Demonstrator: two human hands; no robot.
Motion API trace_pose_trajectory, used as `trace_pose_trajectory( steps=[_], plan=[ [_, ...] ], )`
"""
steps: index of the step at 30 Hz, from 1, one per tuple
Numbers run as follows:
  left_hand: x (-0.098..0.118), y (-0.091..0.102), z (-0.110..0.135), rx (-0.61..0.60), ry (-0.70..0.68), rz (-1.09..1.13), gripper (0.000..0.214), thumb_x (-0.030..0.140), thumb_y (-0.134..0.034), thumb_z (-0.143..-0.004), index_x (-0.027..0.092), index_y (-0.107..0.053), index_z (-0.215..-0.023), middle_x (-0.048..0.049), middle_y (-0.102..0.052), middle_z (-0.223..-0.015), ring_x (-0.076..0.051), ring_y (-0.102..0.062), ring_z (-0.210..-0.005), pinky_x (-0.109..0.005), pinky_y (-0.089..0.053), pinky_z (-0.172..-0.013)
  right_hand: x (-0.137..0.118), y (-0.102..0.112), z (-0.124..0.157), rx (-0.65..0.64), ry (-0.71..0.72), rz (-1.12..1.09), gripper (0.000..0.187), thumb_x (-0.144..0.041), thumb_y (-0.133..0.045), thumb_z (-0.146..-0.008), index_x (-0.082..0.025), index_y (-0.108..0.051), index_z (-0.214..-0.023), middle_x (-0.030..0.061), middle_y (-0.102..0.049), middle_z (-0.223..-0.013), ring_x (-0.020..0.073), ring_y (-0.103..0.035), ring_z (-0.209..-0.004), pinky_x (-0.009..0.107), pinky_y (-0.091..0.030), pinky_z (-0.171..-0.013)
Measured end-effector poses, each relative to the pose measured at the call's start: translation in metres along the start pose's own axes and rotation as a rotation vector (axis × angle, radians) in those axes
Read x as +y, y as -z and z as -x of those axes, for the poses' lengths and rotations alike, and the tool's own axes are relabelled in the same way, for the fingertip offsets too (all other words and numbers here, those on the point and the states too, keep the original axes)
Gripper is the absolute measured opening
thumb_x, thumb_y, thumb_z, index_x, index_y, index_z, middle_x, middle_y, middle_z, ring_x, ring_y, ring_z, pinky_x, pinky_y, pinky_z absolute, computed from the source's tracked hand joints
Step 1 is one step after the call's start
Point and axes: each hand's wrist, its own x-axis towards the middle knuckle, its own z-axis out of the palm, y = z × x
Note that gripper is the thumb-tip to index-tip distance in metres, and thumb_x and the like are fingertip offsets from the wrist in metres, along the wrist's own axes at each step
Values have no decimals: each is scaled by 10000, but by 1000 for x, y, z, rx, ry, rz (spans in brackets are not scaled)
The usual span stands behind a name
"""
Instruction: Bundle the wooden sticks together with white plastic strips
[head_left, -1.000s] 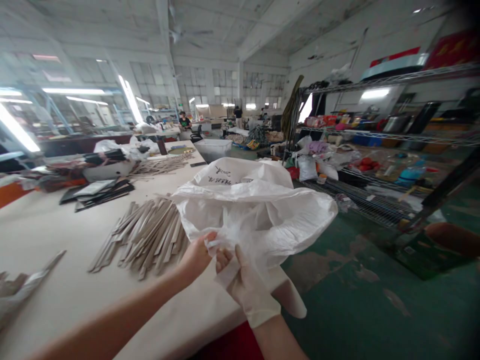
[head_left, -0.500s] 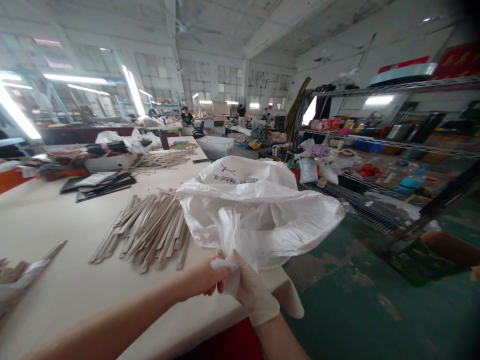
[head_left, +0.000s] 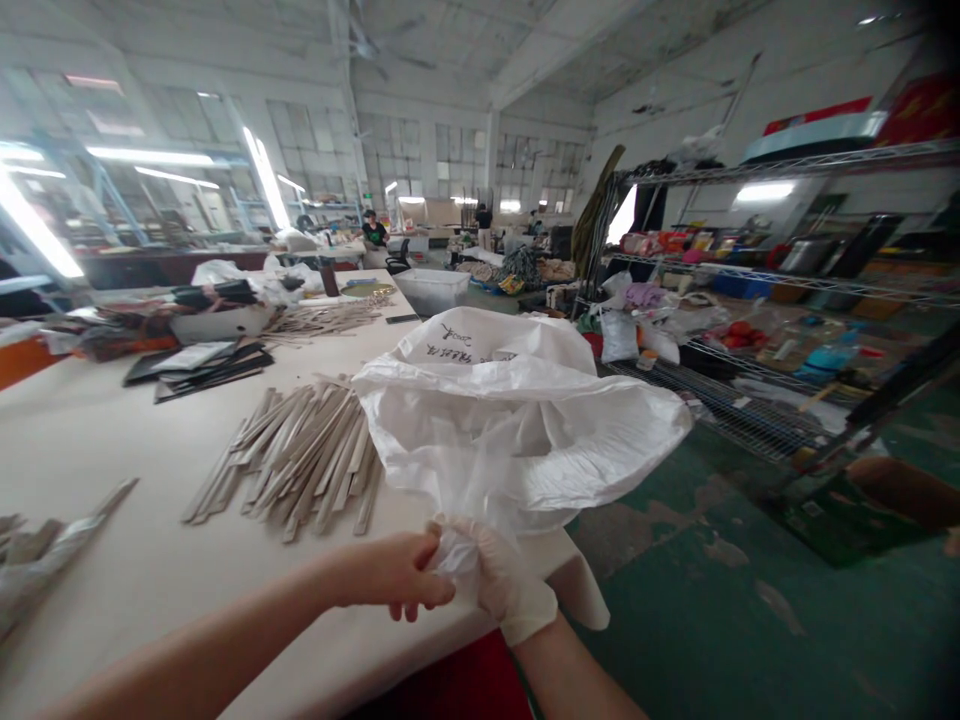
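Observation:
My bare left hand (head_left: 397, 578) and my right hand (head_left: 504, 585), which wears a white glove, meet at the near table edge. Both pinch a bunched piece of thin clear plastic (head_left: 480, 490) between them. Just behind lies a large white woven sack (head_left: 525, 420) with black writing, draped over the table corner. A heap of several flat beige strips (head_left: 304, 460) lies on the white table (head_left: 135, 570) to the left of the sack.
Black sheets (head_left: 202, 365), bags and more strips sit farther back on the table. A wire shelf rack (head_left: 742, 300) full of goods stands at right on the green floor (head_left: 720, 610). People work in the far background.
Both hands have drawn down and toward me, gathering the clear plastic tighter. My right hand has closed around the bunch.

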Motion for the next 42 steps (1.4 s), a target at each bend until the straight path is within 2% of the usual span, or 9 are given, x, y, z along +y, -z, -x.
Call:
trace_pose_trajectory(
  steps=[4,7,12,17,22,26,30,36,42],
  plan=[
    [-21,14,7,32,68,201,519,642,-444,-718,151,-573,-826,-52,-624,-770,-150,-562,-647,-234,-423,-545,-9,-7,9,43,120,-119,204,-255,-710,-601,-142,-562,-685,-34,-582,-537,95,-547,-484,202,-394,-481],
    [-28,17,3,52,58,408,597,692,-425,-698,158,-612,-891,-65,-643,-883,-172,-568,-797,-264,-429,-693,-5,-16,17,14,34,-143,215,-211,-722,-593,-133,-565,-717,-40,-571,-526,82,-539,-473,190,-400,-487],
    [-13,5,-14,-93,-48,812,482,575,-589,-661,135,-618,-854,-43,-653,-789,-157,-579,-738,-277,-423,-732,13,-36,37,-170,-128,-148,243,-131,-708,-601,-78,-592,-808,-7,-604,-661,52,-533,-492,193,-418,-531],
    [6,-5,-24,-182,-123,957,633,322,-734,-581,183,-490,-1149,-9,-650,-766,-148,-598,-682,-293,-436,-708,25,-47,59,-329,-96,-190,262,-106,-659,-632,-90,-609,-889,-17,-568,-655,111,-563,-625,281,-435,-668],
    [9,-8,-35,-24,-138,867,592,274,-745,-586,174,-518,-1123,27,-614,-708,-81,-529,-550,-221,-398,-572,25,-46,63,-339,-58,-328,244,-221,-641,-684,-95,-607,-890,-45,-505,-577,112,-521,-650,326,-416,-766],
    [17,-4,-47,90,-120,835,559,290,-747,-577,165,-547,-1084,26,-614,-696,-92,-532,-562,-230,-405,-570,13,-45,65,-358,-112,-292,111,-195,-599,-725,-128,-599,-814,-97,-379,-445,61,-393,-450,257,-419,-608],
    [44,7,-65,154,-137,779,417,367,-713,-592,142,-592,-922,-17,-624,-752,-144,-582,-685,-277,-452,-665,-15,-44,84,-422,137,-165,170,-293,-569,-772,-141,-611,-836,-84,-369,-440,73,-382,-422,268,-420,-551],
    [85,34,-122,383,-132,413,179,299,-571,-738,132,-605,-795,51,-498,-553,-66,-459,-481,-184,-372,-471,-54,-20,106,-255,234,-239,172,-326,-653,-730,-183,-595,-806,-115,-284,-426,33,-250,-355,199,-342,-456],
    [89,75,-177,553,-91,125,198,286,-481,-852,130,-598,-887,30,-549,-652,-76,-496,-507,-212,-418,-481,-60,15,110,-335,168,-387,120,-266,-636,-759,-168,-575,-727,-120,-272,-416,17,-136,-324,167,-199,-362]
  ],
)
